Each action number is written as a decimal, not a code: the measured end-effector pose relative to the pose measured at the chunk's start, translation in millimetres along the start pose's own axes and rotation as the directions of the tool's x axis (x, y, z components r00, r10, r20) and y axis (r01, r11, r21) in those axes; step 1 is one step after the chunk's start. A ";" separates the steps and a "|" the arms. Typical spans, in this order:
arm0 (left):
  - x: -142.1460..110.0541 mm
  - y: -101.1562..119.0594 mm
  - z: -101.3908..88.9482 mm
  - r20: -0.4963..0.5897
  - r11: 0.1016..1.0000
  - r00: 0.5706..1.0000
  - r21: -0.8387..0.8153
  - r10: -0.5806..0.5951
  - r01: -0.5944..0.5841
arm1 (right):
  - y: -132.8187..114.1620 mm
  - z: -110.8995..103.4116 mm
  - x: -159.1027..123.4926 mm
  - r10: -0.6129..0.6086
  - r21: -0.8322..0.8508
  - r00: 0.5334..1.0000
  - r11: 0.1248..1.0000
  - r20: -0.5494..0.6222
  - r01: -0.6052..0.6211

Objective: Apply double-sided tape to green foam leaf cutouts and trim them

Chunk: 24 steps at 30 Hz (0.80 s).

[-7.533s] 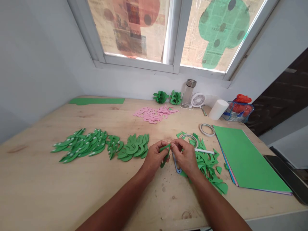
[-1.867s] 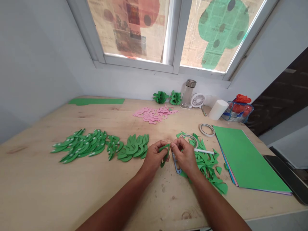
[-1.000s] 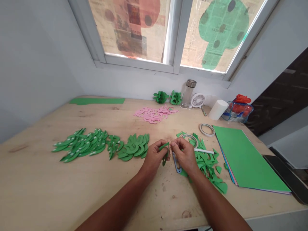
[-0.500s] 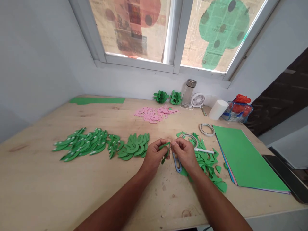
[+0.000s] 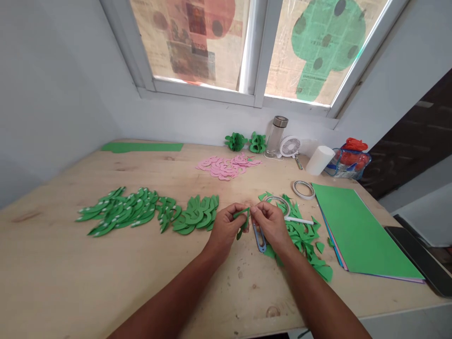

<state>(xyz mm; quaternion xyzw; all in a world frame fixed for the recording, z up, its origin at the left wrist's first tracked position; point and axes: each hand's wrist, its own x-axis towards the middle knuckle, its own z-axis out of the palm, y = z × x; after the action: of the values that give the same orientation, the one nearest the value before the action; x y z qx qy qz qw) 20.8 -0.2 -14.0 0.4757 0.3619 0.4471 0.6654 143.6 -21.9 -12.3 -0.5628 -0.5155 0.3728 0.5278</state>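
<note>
My left hand [image 5: 229,227] is closed on a folded green paper cutout [image 5: 242,222], held above the table near its middle. Close beside it, my right hand [image 5: 271,223] is pinched at the cutout's right edge; whatever its fingertips hold is too small to make out. A blue-handled cutter [image 5: 260,239] lies under and beside my right hand. Left of my hands spread plain green cutouts [image 5: 198,214], then green cutouts with white strips [image 5: 123,209]. Green paper scraps [image 5: 310,245] lie at the right, with a tape roll [image 5: 278,202] and a white pen [image 5: 299,220] on them.
Pink cutouts [image 5: 228,166] lie farther back, before two green paper ornaments [image 5: 236,141]. A glass bottle [image 5: 277,136], small fan [image 5: 290,146] and white roll [image 5: 320,160] stand along the wall. Another tape roll [image 5: 303,189] and stacked green sheets [image 5: 363,230] are at right.
Both hands stay almost in place, with the green cutout still in my left fingers. The view has shifted very slightly.
</note>
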 end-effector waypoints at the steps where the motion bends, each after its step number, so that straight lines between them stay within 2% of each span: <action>1: 0.1 -0.2 -0.1 -0.001 1.000 1.000 -0.001 0.004 -0.004 | -0.6 0.1 -0.1 0.004 0.008 1.000 1.000 0.002 -0.004; 9: 1.2 1.1 -0.1 0.017 1.000 0.999 -0.004 0.031 -0.031 | -8.3 -0.1 -0.9 0.051 0.093 0.997 0.994 0.050 -0.055; 24: 0.2 -0.3 0.4 -0.028 0.999 0.999 0.011 0.044 -0.043 | -10.7 0.8 -2.8 0.068 0.141 0.995 0.987 0.076 -0.078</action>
<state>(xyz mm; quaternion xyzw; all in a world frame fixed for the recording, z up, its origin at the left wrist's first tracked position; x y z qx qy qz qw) 21.3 -0.1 -14.2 0.4805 0.3630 0.4663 0.6480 140.4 -25.4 -2.3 -0.5281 -0.4847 0.4478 0.5345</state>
